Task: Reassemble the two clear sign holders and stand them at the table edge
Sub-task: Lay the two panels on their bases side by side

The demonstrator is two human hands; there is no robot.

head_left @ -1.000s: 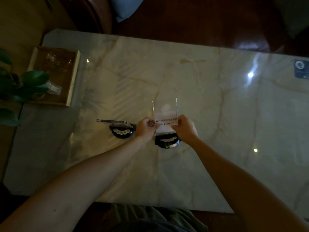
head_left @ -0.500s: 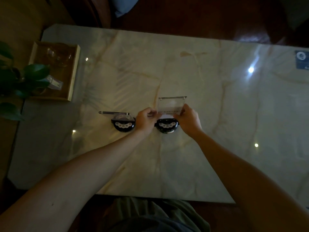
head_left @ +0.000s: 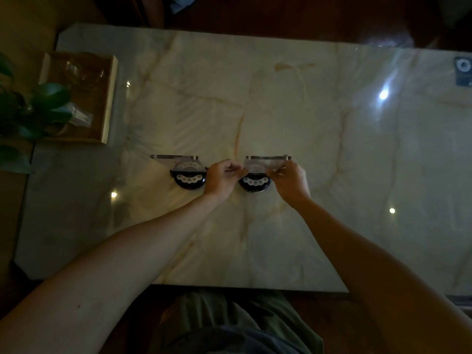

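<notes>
The table (head_left: 319,139) is a glossy pale marble slab with tan veins and bright light reflections. Directly under the two-handed grip stands a clear sign holder (head_left: 258,172) on its black base. Just left of the grip stands a second sign holder (head_left: 185,172). Well left and beyond the grip lies a wooden tray (head_left: 108,103); far right of it, a blue sticker (head_left: 462,71).

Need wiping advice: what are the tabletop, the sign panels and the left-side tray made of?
Tabletop: polished marble-look stone, veined, mirroring lights. Right panel and left panel: clear plastic or acrylic, see-through; glass not excluded. Tray: pale wood, apparently unvarnished.
</notes>
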